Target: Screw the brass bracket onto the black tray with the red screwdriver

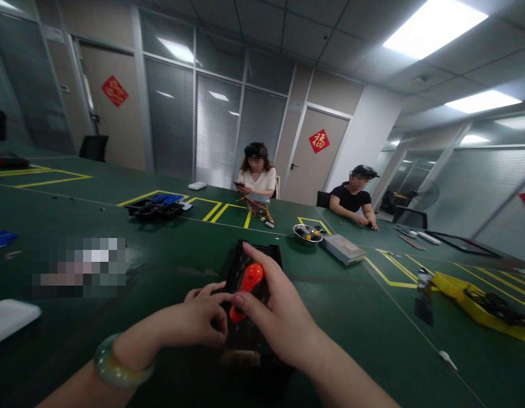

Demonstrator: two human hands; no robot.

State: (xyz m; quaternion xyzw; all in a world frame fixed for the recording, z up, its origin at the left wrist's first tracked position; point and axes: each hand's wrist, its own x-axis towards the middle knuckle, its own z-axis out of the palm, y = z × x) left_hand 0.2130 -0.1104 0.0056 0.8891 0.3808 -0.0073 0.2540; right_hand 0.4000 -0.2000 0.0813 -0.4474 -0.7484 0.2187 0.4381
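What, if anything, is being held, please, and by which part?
The right hand holds a tool by its rounded red handle; whether the left hand grips anything cannot be told.

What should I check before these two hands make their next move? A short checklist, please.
1. Right hand has a grip on the red handle: ok, thumb and palm wrap it.
2. Black case lies beneath the handle: ok.
3. Left hand steadies the case: cannot tell; its fingers are beside the handle, but contact is unclear.
4. Handle's working end is properly seated: cannot tell, it is hidden from view.
5. Left wrist free of jewellery: not ok, a bracelet is on it.
6. Metal bowl out of the hands' way: ok, it stands beyond them on the table.
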